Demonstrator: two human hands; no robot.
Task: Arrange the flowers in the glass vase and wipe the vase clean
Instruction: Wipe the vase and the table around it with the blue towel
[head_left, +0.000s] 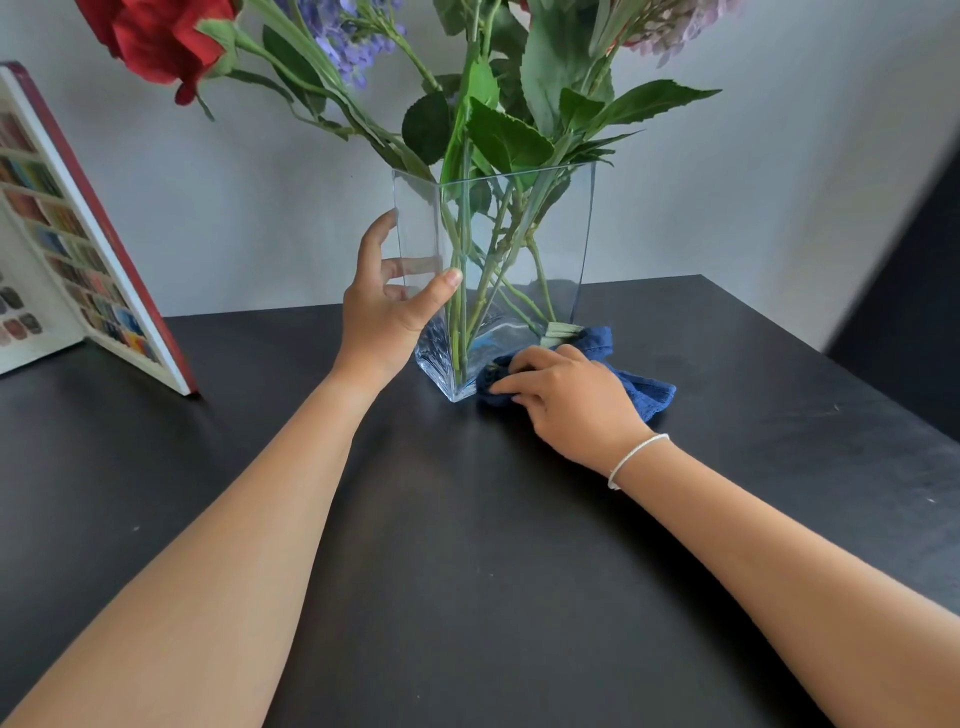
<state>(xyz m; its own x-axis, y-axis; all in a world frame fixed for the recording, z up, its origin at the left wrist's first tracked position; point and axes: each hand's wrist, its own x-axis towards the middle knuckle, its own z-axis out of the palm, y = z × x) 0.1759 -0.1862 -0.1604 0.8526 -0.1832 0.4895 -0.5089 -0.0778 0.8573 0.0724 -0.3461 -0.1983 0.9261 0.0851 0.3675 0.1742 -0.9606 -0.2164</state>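
Note:
A square clear glass vase stands on the black table with one corner facing me. Several green stems cross inside it. A red rose, purple blooms and a pale pink cluster spread above the rim. My left hand grips the vase's left side, thumb on the near face and fingers behind the glass. My right hand presses a dark blue cloth against the bottom of the vase's right face, at table level.
An open book with colourful picture grids stands upright at the left of the table. A light wall rises behind the table's back edge. A dark object fills the far right corner beyond the table's right edge.

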